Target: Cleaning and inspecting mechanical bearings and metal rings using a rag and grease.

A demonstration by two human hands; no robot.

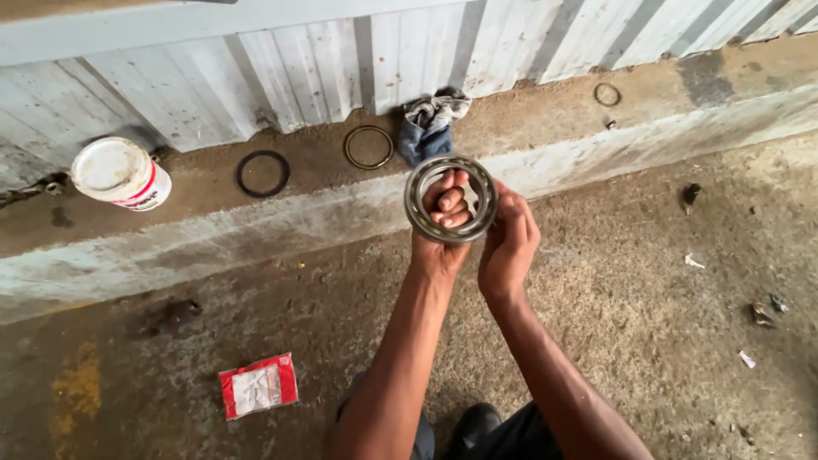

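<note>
Gripping the metal bearing ring (452,198) with both hands, just above the middle of the frame. My left hand (443,223) has its fingers (449,204) curled through the opening of the ring, clenched around the lower part of the band, knuckles showing inside the circle. My right hand (509,240) closes on the outer edge at the ring's right side, fingers wrapped against the rim from behind. The ring is held up off the ground, its open face turned toward me. Its surface is grey steel, with what looks like a row of rollers or balls between an inner and outer band; detail too fine to confirm.

Both forearms rise from the bottom centre of the frame.

Behind the ring, on the raised concrete ledge (213,230): a crumpled blue-grey rag (429,123) directly above the ring, against the corrugated metal wall (298,68). Left of the rag, a thin brass-coloured ring (369,147) lies flat. Further left, a black rubber ring (262,173), also flat. At the far left of the ledge, a white tub with a red band (121,173). At upper right on the ledge, a small dark ring (607,94).

On the dirt floor (639,281) at lower left, a red-and-white packet (257,385) lies flat. Small scraps scattered at right.
</note>
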